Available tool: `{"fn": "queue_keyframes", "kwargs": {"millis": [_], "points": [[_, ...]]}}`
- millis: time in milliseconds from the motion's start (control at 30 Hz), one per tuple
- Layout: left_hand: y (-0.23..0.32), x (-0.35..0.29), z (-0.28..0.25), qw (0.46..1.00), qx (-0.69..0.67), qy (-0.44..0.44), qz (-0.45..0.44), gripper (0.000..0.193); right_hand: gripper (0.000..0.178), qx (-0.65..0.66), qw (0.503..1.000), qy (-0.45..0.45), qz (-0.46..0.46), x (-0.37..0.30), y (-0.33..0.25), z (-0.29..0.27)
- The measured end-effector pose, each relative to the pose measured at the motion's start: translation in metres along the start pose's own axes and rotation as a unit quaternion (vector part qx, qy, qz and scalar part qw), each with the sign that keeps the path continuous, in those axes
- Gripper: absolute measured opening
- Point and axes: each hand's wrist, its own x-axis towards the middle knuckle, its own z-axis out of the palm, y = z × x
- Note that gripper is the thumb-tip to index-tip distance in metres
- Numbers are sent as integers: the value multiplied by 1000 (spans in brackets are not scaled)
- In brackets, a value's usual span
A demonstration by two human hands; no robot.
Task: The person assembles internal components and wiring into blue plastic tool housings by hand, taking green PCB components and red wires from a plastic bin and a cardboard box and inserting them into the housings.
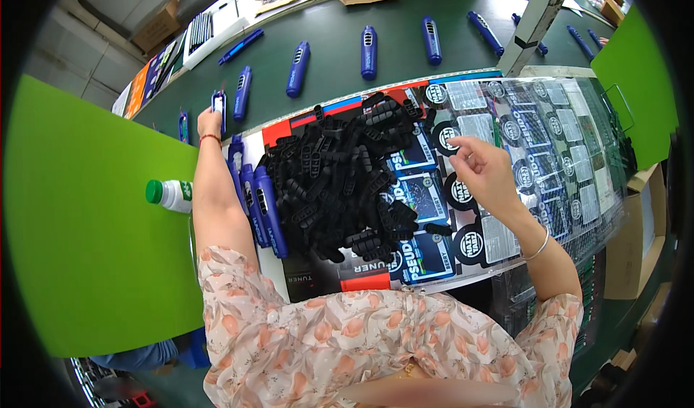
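My left hand [210,124] reaches far out to the left, its fingers closed on the near end of a blue plastic device casing [219,102] with a pale inside showing. Over the printed sheets, my right hand [483,173] is raised with thumb and fingers curled together; whether something small is between them cannot be made out. Between my arms lies a heap of small black plastic button covers [332,180]. Several blue casings [269,213] lie side by side against my left forearm.
Blue devices [369,53] lie spaced along the green bench [329,32]. Green panels [101,220] stand at both sides; a green-capped white bottle [173,194] is by my left arm. A metal post [538,24] rises at the back right. Clear plastic covers the printed sheets [571,169].
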Motion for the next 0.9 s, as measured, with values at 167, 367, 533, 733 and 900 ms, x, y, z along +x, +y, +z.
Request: {"fn": "queue_keyframes", "kwargs": {"millis": [167,367,533,733,900], "points": [[55,-54,12,960,264,88,-14,42,23,-31,998,-20,50,-5,3,-9],[72,-39,53,952,228,7,203,57,20,1,1000,6,7,-1,-4,-2],[114,-51,75,961,110,-112,228,61,15,-8,1000,6,6,-6,-4,-7],[176,-121,86,954,135,-134,231,91,14,-1,1000,7,5,-5,-10,-4],[189,-152,61,961,100,-110,231,64,15,3,1000,4,8,-12,-13,-8]]}}
